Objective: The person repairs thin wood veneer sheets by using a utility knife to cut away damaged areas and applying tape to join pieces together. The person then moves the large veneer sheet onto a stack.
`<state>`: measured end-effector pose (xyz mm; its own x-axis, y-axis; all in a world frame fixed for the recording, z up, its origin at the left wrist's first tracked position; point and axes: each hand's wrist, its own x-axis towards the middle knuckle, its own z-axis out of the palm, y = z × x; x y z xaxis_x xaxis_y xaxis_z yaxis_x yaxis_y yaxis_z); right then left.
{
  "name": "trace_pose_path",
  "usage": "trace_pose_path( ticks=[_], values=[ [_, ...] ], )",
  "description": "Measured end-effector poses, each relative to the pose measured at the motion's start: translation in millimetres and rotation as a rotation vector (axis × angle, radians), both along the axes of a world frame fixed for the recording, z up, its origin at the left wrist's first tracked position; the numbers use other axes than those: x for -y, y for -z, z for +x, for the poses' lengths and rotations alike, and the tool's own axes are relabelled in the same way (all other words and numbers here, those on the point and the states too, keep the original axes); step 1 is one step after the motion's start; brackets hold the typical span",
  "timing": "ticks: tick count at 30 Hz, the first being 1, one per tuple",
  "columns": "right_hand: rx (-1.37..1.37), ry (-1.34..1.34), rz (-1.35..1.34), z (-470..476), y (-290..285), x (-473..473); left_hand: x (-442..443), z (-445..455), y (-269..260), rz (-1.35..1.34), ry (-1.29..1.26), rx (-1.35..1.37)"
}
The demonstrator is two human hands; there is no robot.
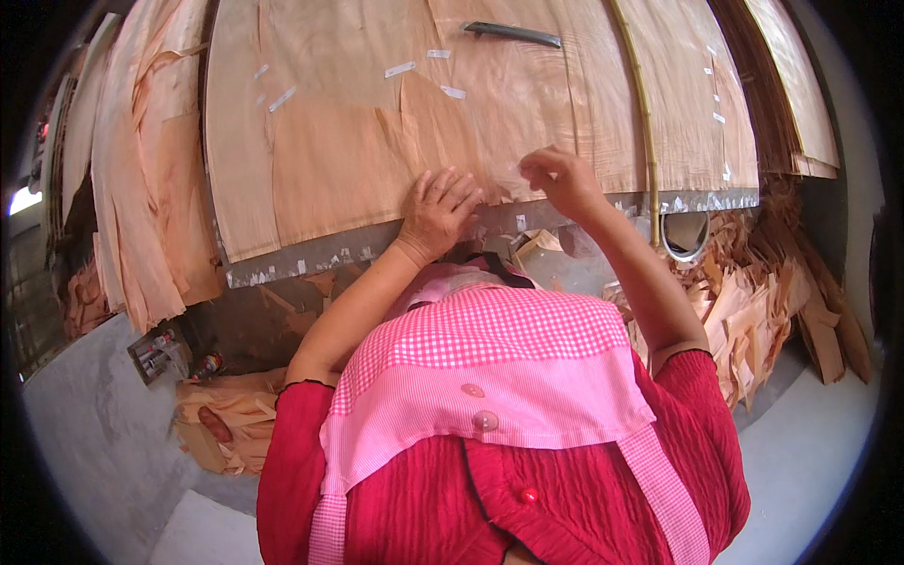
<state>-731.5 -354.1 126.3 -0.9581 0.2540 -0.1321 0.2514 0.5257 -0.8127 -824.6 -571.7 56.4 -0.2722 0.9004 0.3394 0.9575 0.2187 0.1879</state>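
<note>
A wood veneer sheet [332,155] lies before me on a table, its lower part a darker patch with a split and torn edge near my hands. My left hand [441,212] rests palm down on the veneer's front edge, fingers slightly apart. Just to its right, my right hand [565,180] hovers over the sheet with its fingers curled. Whether a small piece sits between those fingertips cannot be made out. Short strips of white tape [400,69] are stuck across seams in the veneer. Toward the back lies a dark, narrow blade-like tool [512,34].
A bamboo stick [639,106] runs front to back across the veneer. From the table edge [318,265], specked with tape bits, hangs a white ring [685,236], possibly a tape roll. Veneer stacks [152,162] flank the table; veneer scraps [748,318] pile up below right.
</note>
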Motion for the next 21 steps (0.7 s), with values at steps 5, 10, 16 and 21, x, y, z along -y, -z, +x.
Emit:
trace_pose_path(
  ticks=[5, 10, 16, 21],
  values=[
    [0.059, -0.074, -0.136, -0.4, -20.7, 12.3, 4.8, 6.0, 0.2, -0.005, -0.027, 0.028],
    [-0.207, -0.267, -0.094, 10.8, -45.6, 2.6, 8.1, 8.1, 2.5, 0.024, -0.034, 0.068],
    [-0.072, -0.037, -0.467, -26.5, -27.2, 21.5, 4.8, -9.1, -0.6, 0.138, -0.268, 0.067],
    [0.107, -0.090, -0.455, -86.9, -30.8, 38.5, 7.3, -43.8, -1.9, -0.036, -0.391, -0.009]
  ],
)
